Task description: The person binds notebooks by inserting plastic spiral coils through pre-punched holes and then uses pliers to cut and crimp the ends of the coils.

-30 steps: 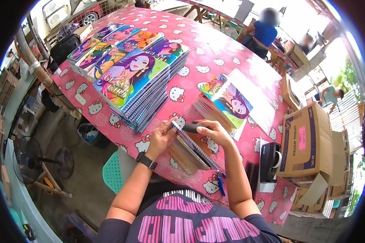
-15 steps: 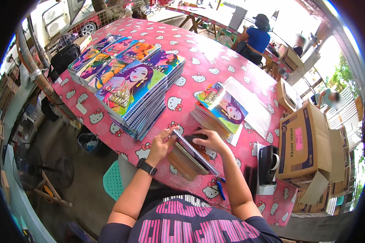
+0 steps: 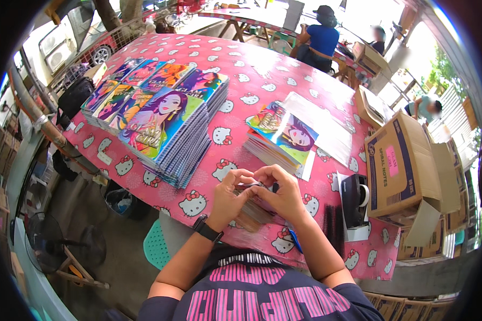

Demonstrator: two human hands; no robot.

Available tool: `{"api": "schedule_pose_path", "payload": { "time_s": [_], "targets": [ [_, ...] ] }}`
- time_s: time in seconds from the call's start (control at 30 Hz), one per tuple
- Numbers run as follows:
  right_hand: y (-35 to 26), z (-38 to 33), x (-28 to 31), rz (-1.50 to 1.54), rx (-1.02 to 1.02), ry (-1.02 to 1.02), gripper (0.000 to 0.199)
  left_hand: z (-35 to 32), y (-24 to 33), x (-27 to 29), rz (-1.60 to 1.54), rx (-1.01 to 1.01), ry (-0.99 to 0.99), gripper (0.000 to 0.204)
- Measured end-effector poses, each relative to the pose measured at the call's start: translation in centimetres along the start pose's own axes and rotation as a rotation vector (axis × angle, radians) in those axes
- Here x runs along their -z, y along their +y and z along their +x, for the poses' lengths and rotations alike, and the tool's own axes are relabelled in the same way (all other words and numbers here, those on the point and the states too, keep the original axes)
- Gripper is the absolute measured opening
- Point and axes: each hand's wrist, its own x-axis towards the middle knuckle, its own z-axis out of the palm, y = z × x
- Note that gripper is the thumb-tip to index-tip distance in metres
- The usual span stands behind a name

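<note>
**Both hands closed on a notebook at the near table edge**

I log the left hand and the right hand side by side, fingers curled, each grip closed on the same spiral notebook. It lies at the near edge of the table, between the two hands and mostly hidden by them. What I can see of it: a thin stack of pale page edges and a dark strip along the top, probably the binding. Its cover I cannot make out.

Containers: an open cardboard box stands on the right side of the table, flaps spread; its contents are out of my sight. More cartons sit stacked behind it, further right.

Other items: a large stack of notebooks with colourful illustrated covers on the far left; a smaller stack just beyond the hands; clear plastic sleeves beside that stack; a black tape dispenser near the right hand; black binding coils next to it. A black watch is on the left wrist.
</note>
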Motion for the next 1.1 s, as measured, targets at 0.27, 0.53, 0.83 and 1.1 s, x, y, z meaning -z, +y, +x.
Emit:
{"api": "schedule_pose_path", "payload": {
  "time_s": [0.27,0.53,0.83,1.1],
  "targets": [
    [-1.5,0.2,0.5,-0.035,0.08,-0.019,0.021,0.2,0.4,0.4,0.074,-0.055,-0.02,0.041],
    [-2.2,1.2,0.2,0.026,0.099,0.066,0.025,0.7,-0.9,0.9,0.371,-0.202,0.223,0.067],
    [-4.1,5.7,3.9,0.821,0.208,0.347,0.042,1.8,4.6,5.9,0.468,-0.145,0.486,0.048],
    [18.6,3.5,8.9,-0.439,-0.468,0.537,0.06,14.0,6.6,22.5,1.634,-0.011,0.339,0.033]
  ]
}}
